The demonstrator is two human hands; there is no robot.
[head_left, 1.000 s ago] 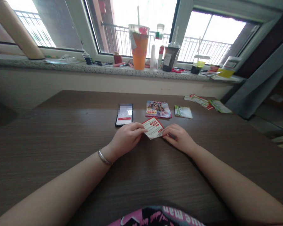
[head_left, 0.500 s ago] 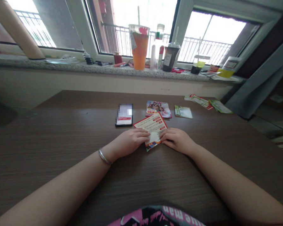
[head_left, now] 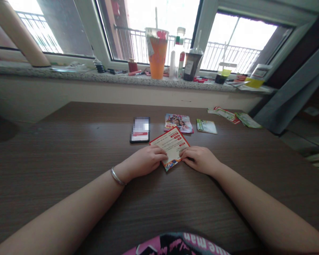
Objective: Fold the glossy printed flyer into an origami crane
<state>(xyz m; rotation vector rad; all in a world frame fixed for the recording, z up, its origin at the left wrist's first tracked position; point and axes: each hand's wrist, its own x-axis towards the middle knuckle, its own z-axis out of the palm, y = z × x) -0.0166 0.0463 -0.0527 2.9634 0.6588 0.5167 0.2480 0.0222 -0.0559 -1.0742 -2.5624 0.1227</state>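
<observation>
A cream flyer [head_left: 171,141] with a red border and printed lines lies turned at an angle on the dark wooden table, between my hands. My left hand [head_left: 149,159], with a silver bangle at its wrist, grips the left edge, fingers over the paper. On the opposite edge my right hand [head_left: 198,157] pinches the flyer, its thumb near the lower corner. The flyer's far corner overlaps a stack of colourful flyers [head_left: 179,122]. Left of it lies a phone [head_left: 140,130] with its screen lit and blurred.
A small green and white card pile [head_left: 206,126] lies right of the stack. More leaflets [head_left: 228,115] lie at the far right. On the windowsill [head_left: 108,78] stand an orange drink cup [head_left: 157,56], a dark drink cup [head_left: 192,65] and several bottles.
The flyer has turned slightly and shifted a little between my hands. My left fingers have slid slightly left on it; my right hand is nearly still.
</observation>
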